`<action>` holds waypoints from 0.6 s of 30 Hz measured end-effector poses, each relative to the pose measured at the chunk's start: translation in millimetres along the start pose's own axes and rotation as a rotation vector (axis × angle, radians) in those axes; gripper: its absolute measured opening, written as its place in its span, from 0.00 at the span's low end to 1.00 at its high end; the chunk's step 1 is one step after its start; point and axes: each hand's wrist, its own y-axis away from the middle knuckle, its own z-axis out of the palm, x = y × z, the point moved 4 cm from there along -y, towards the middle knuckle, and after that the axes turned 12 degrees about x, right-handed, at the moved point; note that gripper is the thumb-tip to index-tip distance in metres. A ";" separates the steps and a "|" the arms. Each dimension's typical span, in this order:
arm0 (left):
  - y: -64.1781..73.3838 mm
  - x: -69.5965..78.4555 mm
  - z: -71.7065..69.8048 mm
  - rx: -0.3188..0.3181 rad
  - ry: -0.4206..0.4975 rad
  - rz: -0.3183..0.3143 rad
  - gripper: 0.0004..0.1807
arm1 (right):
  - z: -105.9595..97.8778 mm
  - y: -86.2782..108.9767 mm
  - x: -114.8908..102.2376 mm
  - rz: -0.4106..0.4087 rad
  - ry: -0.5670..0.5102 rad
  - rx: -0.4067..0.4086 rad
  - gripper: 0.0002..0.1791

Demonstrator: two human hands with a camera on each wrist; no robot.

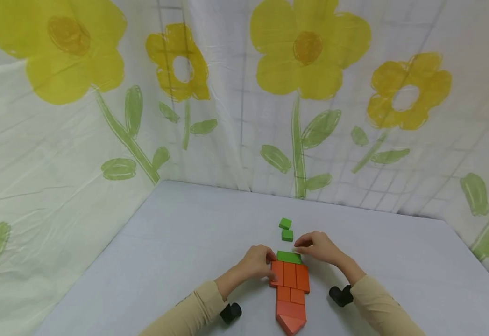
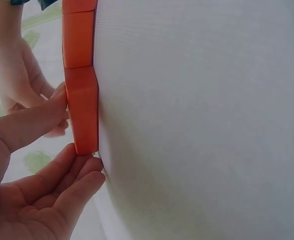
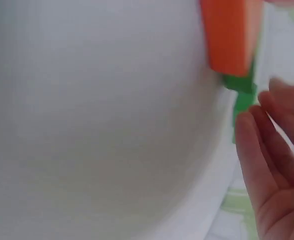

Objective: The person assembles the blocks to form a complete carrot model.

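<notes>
Orange and green toy blocks lie flat in a carrot-like figure. My left hand (image 1: 256, 262) grips the left long orange block (image 1: 278, 269), thumb on its face and fingertips at its upper end, as the left wrist view shows. A long green block (image 1: 288, 257) lies across the tops of the three long orange blocks. Near its right end hovers my right hand (image 1: 321, 247), fingers loosely bent; in the right wrist view nothing shows between them. Above the row are two small green blocks, one tilted (image 1: 285, 223), one nearly straight (image 1: 287, 235).
Below the long blocks are two small orange blocks (image 1: 297, 296), a wider reddish block (image 1: 290, 309) and a pointed block (image 1: 291, 324). Black wrist devices (image 1: 230, 313) hang under both sleeves. A flower-printed curtain (image 1: 231, 140) borders the white table (image 1: 194, 224).
</notes>
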 end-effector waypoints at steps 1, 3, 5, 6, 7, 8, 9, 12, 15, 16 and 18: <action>-0.1 -0.1 0.1 -0.001 0.000 0.000 0.19 | -1.6 -3.0 0.0 0.005 0.012 0.023 0.08; -0.4 -0.1 -0.4 0.001 0.001 -0.002 0.19 | -3.7 -10.2 -1.0 0.007 0.041 0.066 0.08; -0.5 -0.5 -1.2 0.002 0.004 -0.005 0.19 | -3.2 -17.8 -3.0 0.010 0.067 0.090 0.09; -0.7 -0.6 -1.7 0.003 0.006 -0.006 0.19 | -2.4 -21.5 -3.9 0.021 0.076 0.099 0.10; -0.9 -0.6 -2.1 0.003 0.007 -0.007 0.19 | -1.2 -24.9 -4.4 0.031 0.088 0.104 0.11; -1.0 -0.7 -2.4 0.004 0.008 -0.007 0.19 | 0.0 -27.9 -5.4 0.042 0.099 0.107 0.13; -1.0 -0.8 -2.6 0.003 0.008 -0.006 0.19 | 1.2 -30.5 -6.3 0.055 0.098 0.104 0.14; -0.9 -0.9 -2.5 0.005 0.006 0.004 0.19 | 5.6 -36.1 -8.0 0.096 0.091 0.080 0.17; -0.6 -0.4 -1.9 0.005 0.001 0.016 0.19 | 9.2 -38.9 -9.6 0.113 0.072 0.055 0.19; -0.5 0.0 -1.8 0.004 0.001 0.020 0.19 | 10.0 -39.3 -9.7 0.111 0.069 0.054 0.19; -0.4 0.9 -1.8 0.001 0.000 0.026 0.19 | 11.2 -40.1 -10.4 0.091 0.065 0.059 0.18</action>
